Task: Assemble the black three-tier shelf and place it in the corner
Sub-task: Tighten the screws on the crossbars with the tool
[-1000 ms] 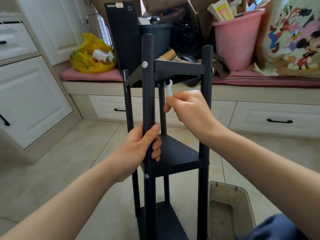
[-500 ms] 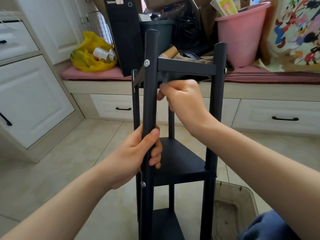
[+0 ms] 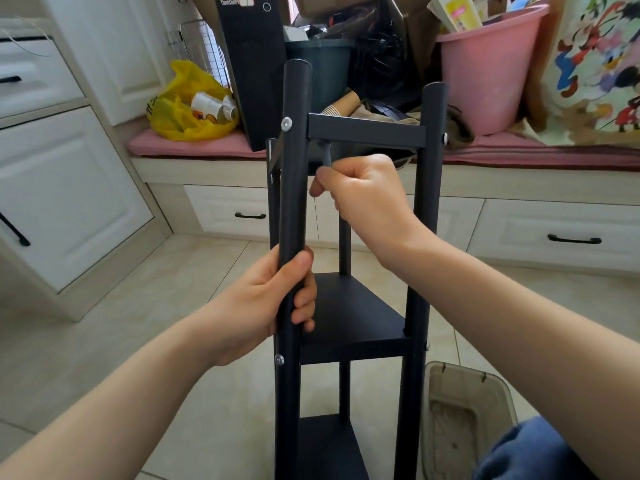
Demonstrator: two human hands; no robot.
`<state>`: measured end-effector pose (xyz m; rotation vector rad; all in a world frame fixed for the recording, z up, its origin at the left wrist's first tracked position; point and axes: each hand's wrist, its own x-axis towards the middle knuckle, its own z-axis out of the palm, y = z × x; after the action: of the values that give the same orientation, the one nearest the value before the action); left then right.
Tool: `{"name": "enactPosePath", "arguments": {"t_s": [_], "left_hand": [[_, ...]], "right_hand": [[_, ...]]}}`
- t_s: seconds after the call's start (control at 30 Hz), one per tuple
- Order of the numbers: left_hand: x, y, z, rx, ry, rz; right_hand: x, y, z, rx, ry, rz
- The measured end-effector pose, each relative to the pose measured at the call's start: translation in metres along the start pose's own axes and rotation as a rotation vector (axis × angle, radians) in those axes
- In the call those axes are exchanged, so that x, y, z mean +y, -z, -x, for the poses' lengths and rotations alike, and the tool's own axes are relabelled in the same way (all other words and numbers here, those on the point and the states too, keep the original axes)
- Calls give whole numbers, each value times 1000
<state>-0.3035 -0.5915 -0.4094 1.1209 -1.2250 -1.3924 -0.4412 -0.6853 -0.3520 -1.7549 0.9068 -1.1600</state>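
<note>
Head view. The black three-tier shelf [image 3: 349,306] stands upright on the tiled floor [image 3: 173,289], directly in front of the person, and all other positions are given relative to it. Three tiers are visible between its round posts: the top tier [image 3: 367,131], the middle tier and, at the bottom edge of the view, the lowest.

The left hand [image 3: 263,306] grips the shelf's near-left post [image 3: 294,168] just above the level of the middle tier, its fingers [image 3: 304,299] wrapped around the tube and the thumb laid across the front. A silver screw head [image 3: 286,123] shows on this post where the top tier meets it.

The right hand [image 3: 367,199] is raised inside the shelf, just under the front rail of the top tier. Its fingers are curled tight around a small grey tool [image 3: 326,154], whose upper end reaches the underside of that rail (the tool's head is blurred and cannot be made out).

Behind the shelf runs a low counter [image 3: 485,181] with drawers beneath and a pink cushion [image 3: 194,147] on top. On it sit a yellow bag [image 3: 180,109] behind and to the shelf's left, a black computer case [image 3: 252,64] directly behind the near-left post, and a pink bucket [image 3: 485,71] behind and to the right. A clear plastic bin [image 3: 460,410] stands on the floor just to the right of the shelf's base.
</note>
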Motion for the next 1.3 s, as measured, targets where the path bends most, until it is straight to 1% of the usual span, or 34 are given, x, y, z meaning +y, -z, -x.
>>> {"name": "enactPosePath", "arguments": {"t_s": [0.2, 0.53, 0.73, 0.8, 1.07, 1.3], "left_hand": [[-1, 3, 1, -40, 16, -18], [1, -1, 0, -36, 14, -45], [2, -1, -1, -40, 23, -55], [1, -1, -2, -44, 27, -51], [0, 0, -2, -78, 30, -53], [0, 1, -1, -64, 31, -60]], "right_hand": [[0, -4, -2, 24, 39, 26], [5, -7, -7, 95, 86, 23], [9, -11, -10, 96, 123, 74], [11, -14, -14, 88, 125, 55], [18, -23, -22, 170, 168, 0], [13, -16, -12, 121, 188, 5]]}}
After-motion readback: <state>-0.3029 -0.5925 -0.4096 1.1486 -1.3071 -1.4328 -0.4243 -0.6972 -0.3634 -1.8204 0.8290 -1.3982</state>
